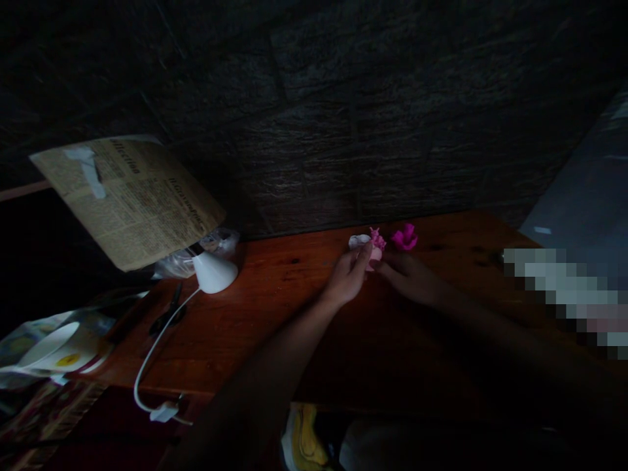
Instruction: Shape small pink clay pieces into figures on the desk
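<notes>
Over the wooden table, my left hand (349, 273) grips a small pink pot-like object (373, 257) from its left side. Bumpy pink pieces like tiny flowers (377, 239) stick up from its top. From the right, my right hand (405, 276) closes on the lower part of the same object; most of its fingers are in shadow. A whitish crumpled piece (360, 242) shows just behind my left fingers, and I cannot make out its kind. Beyond my right hand lies a magenta flower-shaped piece (405, 237), touched by neither hand.
On the left, a lamp with a white cone base (214, 271) and a newspaper-print shade (130, 203) stands by clear plastic (223, 241). Its white cord (147, 366) hangs over the table edge (196, 387). Dark scissors (169, 314) lie nearby. A white tub (61, 350) is further left.
</notes>
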A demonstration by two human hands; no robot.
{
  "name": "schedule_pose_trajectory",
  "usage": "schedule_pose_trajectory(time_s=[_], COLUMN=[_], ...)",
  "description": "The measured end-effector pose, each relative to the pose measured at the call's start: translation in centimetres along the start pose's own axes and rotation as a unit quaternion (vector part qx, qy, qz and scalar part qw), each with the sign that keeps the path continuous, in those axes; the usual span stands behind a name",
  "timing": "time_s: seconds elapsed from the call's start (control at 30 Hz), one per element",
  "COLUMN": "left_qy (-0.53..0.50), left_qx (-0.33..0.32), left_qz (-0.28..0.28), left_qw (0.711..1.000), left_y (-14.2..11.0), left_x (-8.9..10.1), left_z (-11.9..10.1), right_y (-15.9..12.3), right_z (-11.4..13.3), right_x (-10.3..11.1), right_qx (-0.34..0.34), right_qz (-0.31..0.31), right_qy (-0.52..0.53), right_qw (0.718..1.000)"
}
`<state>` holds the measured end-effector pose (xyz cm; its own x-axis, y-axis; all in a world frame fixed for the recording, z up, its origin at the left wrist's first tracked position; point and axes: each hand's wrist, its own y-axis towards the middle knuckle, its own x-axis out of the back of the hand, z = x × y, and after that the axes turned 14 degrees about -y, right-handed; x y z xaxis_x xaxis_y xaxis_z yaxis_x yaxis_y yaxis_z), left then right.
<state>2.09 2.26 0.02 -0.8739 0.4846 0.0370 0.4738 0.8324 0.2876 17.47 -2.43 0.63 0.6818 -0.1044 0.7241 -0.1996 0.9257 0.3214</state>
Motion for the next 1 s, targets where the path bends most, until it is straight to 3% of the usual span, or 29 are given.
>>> schedule_pose_trajectory(time_s=[0.2, 0.43, 0.63, 0.77, 1.0], left_qy=[0.055, 0.036, 0.032, 0.025, 0.033], left_qx=[-0.017, 0.027, -0.021, -0.016, -0.024], left_qz=[-0.007, 0.041, 0.002, -0.005, 0.005], left_qw=[0.998, 0.998, 0.999, 1.000, 0.999], left_y=[-0.1, -0.2, -0.3, -0.4, -0.4], left_x=[0.2, 0.2, 0.2, 0.2, 0.3], left_z=[-0.2, -0.7, -0.4, -0.4, -0.2], right_y=[0.1, 0.0, -0.2, -0.2, -0.2], right_z=[-0.4, 0.2, 0.6, 0.6, 0.5], right_x=[-0.3, 0.3, 0.7, 0.7, 0.5], right_qx=[-0.012, -0.013, -0.022, -0.034, -0.018], right_qz=[-0.022, 0.026, 0.048, 0.067, 0.038], right_qy=[-0.003, 0.021, 0.030, 0.031, -0.002], right_qw=[1.000, 0.999, 0.998, 0.997, 0.999])
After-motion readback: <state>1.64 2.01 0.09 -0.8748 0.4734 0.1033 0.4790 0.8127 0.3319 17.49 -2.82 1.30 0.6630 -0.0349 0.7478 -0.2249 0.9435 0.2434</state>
